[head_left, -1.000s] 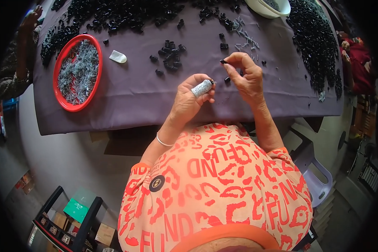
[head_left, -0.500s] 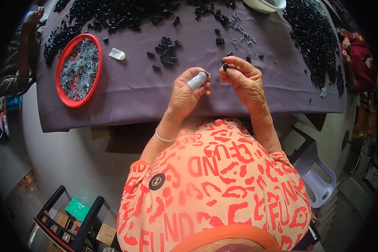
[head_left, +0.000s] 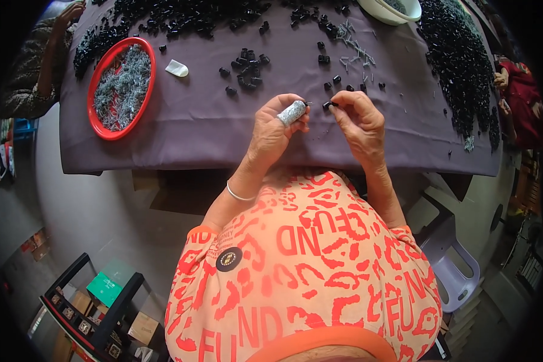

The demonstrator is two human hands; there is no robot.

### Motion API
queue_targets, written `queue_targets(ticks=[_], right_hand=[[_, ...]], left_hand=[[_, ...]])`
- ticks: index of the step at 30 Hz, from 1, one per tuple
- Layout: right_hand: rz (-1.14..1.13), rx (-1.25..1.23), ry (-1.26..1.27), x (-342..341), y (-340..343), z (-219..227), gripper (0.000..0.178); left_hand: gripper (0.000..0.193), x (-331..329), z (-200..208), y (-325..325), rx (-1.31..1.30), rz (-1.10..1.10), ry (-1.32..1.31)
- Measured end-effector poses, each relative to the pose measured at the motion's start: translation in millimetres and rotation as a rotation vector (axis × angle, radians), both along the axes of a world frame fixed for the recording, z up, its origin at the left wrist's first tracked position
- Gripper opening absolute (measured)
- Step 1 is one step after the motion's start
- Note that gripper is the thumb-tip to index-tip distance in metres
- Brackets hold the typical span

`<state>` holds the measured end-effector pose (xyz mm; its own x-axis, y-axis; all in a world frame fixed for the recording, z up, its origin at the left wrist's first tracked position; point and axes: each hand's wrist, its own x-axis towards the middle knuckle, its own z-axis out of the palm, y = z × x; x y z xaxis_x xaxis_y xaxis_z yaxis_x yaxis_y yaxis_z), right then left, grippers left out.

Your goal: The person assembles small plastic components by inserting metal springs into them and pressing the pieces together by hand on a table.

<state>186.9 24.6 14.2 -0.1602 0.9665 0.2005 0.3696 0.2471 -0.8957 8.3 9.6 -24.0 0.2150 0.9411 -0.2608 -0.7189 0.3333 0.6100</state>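
My left hand (head_left: pixel 274 125) is closed in a pinch, its thumb covered by a speckled silvery-white sleeve (head_left: pixel 292 113). From the thumb tip pokes a thin dark pin-like piece (head_left: pixel 308 103), held between thumb and fingers. To its right, my right hand (head_left: pixel 362 123) pinches a small black cylindrical piece (head_left: pixel 327 105) with thumb and forefinger. The two hands are apart, just above the cloth. Beyond them lie a small cluster of black cylindrical pieces (head_left: pixel 248 70) and scattered thin clear-grey pins (head_left: pixel 357 48).
A red oval tray (head_left: pixel 152 71) of grey pins stands at the left, beside a white finger cover (head_left: pixel 177 68). Black pieces (head_left: pixel 181 19) heap along the far side and the right (head_left: pixel 458 72). A white bowl (head_left: pixel 398 17) is at the back. Other people sit at both sides.
My right hand has turned slightly, and the black piece in it now shows more plainly. My left hand keeps its pinch. The whole view has shifted a little.
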Motion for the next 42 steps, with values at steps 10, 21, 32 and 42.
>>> queue_targets(ticks=[10, 21, 32, 42], right_hand=[[0.009, -0.231, 0.388, -9.3, -16.2, 7.1, 0.017], [0.031, -0.193, 0.317, -11.1, -19.3, 1.6, 0.017], [0.053, -0.175, 0.331, -11.4, -19.3, 0.3, 0.018], [0.087, -0.192, 0.328, -10.0, -19.5, -1.7, 0.018]], left_hand=[[0.017, 5.6, 15.6, -8.9, 0.12, 0.036, 0.199], [0.016, 1.1, 16.6, -11.4, 0.138, 0.036, 0.326], [0.016, -0.1, 25.0, -11.8, 0.159, 0.023, 0.408], [0.015, 2.1, 31.4, -13.5, 0.179, 0.026, 0.474]])
